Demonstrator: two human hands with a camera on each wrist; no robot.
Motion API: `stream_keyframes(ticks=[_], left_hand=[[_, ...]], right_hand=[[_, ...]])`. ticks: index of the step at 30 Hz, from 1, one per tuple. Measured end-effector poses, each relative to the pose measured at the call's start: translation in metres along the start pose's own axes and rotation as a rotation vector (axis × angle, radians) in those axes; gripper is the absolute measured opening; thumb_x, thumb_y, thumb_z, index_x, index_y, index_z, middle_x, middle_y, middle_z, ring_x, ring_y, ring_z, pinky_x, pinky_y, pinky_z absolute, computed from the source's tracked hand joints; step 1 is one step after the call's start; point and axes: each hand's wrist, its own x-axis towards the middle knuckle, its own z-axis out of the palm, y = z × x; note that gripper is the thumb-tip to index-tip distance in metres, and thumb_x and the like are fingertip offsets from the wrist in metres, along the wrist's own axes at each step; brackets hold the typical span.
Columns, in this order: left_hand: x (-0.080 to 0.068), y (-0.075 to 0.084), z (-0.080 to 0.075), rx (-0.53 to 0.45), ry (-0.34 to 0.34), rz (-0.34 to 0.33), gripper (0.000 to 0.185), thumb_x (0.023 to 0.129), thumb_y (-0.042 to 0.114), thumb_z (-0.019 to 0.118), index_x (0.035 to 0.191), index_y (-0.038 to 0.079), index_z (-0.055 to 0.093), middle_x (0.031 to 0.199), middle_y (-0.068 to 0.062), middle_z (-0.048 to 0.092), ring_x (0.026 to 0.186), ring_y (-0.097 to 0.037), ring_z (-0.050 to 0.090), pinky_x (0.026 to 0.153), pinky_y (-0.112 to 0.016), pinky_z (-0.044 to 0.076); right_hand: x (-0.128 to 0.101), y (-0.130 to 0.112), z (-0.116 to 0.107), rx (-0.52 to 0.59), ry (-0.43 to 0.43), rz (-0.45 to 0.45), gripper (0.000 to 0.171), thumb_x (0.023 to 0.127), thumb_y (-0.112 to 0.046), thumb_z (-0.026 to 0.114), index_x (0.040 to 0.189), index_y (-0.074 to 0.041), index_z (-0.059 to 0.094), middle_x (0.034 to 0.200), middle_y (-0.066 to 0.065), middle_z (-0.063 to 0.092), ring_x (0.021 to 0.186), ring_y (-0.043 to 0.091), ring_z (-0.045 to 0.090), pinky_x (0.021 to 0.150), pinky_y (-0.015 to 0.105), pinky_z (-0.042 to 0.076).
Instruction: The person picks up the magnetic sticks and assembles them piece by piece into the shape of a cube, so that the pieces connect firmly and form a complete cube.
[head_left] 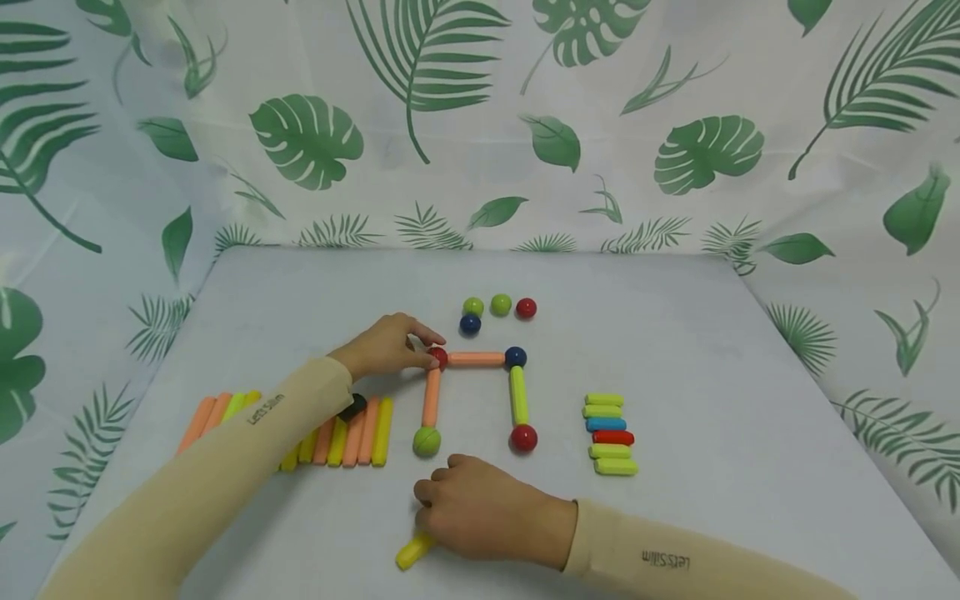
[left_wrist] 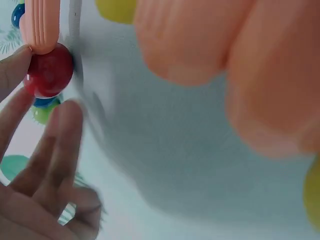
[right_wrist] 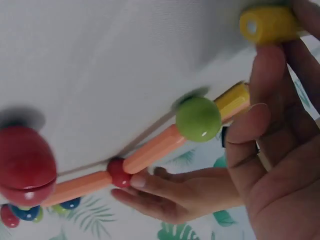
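My left hand (head_left: 386, 346) pinches a red ball (left_wrist: 50, 72) between thumb and finger, at the far left corner of an open-fronted frame. From that ball, one orange stick (head_left: 476, 359) runs right to a blue ball (head_left: 515, 357). Another orange stick (head_left: 431, 398) comes toward me to a green ball (head_left: 427, 442). A lime stick (head_left: 519, 396) joins the blue ball to a second red ball (head_left: 523, 438). Nearer me, my right hand (head_left: 491, 508) grips a yellow magnetic stick (head_left: 415, 552); a silvery disc shows at its end in the right wrist view.
Behind the frame lie two loose green balls (head_left: 501, 303), a red ball (head_left: 527, 307) and a dark blue ball (head_left: 470, 323). A row of orange, yellow and lime sticks (head_left: 367, 433) lies partly under my left forearm. Several short coloured sticks (head_left: 611, 437) are stacked to the right.
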Motion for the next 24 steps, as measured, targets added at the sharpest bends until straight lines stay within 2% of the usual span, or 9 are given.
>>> stream_keyframes(ticks=[4, 6, 9, 13, 15, 18, 24], left_hand=[[-0.006, 0.008, -0.001, 0.111, 0.03, 0.123, 0.019, 0.091, 0.021, 0.079, 0.11, 0.018, 0.079, 0.104, -0.002, 0.064, 0.082, -0.019, 0.056, 0.072, -0.033, 0.048], [-0.01, 0.014, -0.003, 0.138, -0.003, 0.182, 0.009, 0.09, 0.018, 0.079, 0.099, 0.015, 0.08, 0.094, 0.002, 0.065, 0.077, -0.017, 0.055, 0.07, -0.032, 0.048], [-0.018, 0.024, -0.004, 0.141, -0.132, 0.196, 0.002, 0.088, 0.014, 0.08, 0.088, 0.016, 0.078, 0.085, 0.007, 0.067, 0.074, -0.014, 0.056, 0.069, -0.029, 0.049], [-0.029, 0.038, -0.001, 0.137, -0.334, 0.14, 0.01, 0.082, 0.016, 0.087, 0.082, 0.02, 0.077, 0.077, 0.005, 0.068, 0.071, -0.013, 0.059, 0.069, -0.029, 0.051], [-0.034, 0.044, 0.003, 0.144, -0.394, 0.112, 0.014, 0.078, 0.019, 0.09, 0.081, 0.021, 0.077, 0.074, 0.004, 0.067, 0.071, -0.014, 0.059, 0.069, -0.03, 0.051], [-0.039, 0.049, 0.01, 0.186, -0.414, 0.09, 0.02, 0.072, 0.022, 0.094, 0.084, 0.02, 0.078, 0.072, 0.004, 0.066, 0.07, -0.013, 0.059, 0.068, -0.03, 0.05], [-0.041, 0.052, 0.024, 0.332, -0.343, 0.105, 0.031, 0.071, 0.031, 0.094, 0.096, 0.019, 0.082, 0.073, 0.01, 0.065, 0.069, -0.01, 0.058, 0.066, -0.028, 0.05]], right_hand=[[-0.009, 0.013, -0.004, 0.129, -0.061, 0.136, 0.017, 0.091, -0.035, 0.077, 0.107, -0.029, 0.077, 0.086, -0.014, 0.065, 0.069, 0.003, 0.053, 0.073, 0.023, 0.049], [-0.014, 0.023, -0.005, 0.14, -0.056, 0.206, 0.016, 0.091, -0.033, 0.078, 0.104, -0.025, 0.078, 0.081, -0.013, 0.064, 0.065, 0.004, 0.051, 0.068, 0.023, 0.048], [-0.02, 0.037, -0.006, 0.121, 0.001, 0.286, 0.014, 0.089, -0.029, 0.078, 0.1, -0.02, 0.079, 0.077, -0.009, 0.063, 0.061, 0.005, 0.05, 0.061, 0.022, 0.046], [-0.024, 0.052, -0.006, 0.127, 0.075, 0.344, 0.013, 0.086, -0.025, 0.08, 0.096, -0.016, 0.079, 0.075, -0.007, 0.065, 0.059, 0.006, 0.051, 0.055, 0.02, 0.045], [-0.025, 0.056, -0.005, 0.137, 0.088, 0.359, 0.015, 0.086, -0.025, 0.08, 0.097, -0.015, 0.08, 0.076, -0.006, 0.066, 0.059, 0.006, 0.052, 0.054, 0.02, 0.045], [-0.024, 0.06, -0.003, 0.154, 0.093, 0.376, 0.016, 0.085, -0.025, 0.081, 0.097, -0.014, 0.08, 0.076, -0.004, 0.067, 0.059, 0.007, 0.053, 0.056, 0.02, 0.047], [-0.023, 0.065, 0.003, 0.166, 0.095, 0.401, 0.018, 0.085, -0.027, 0.082, 0.098, -0.015, 0.08, 0.077, -0.005, 0.067, 0.059, 0.007, 0.051, 0.058, 0.02, 0.049]])
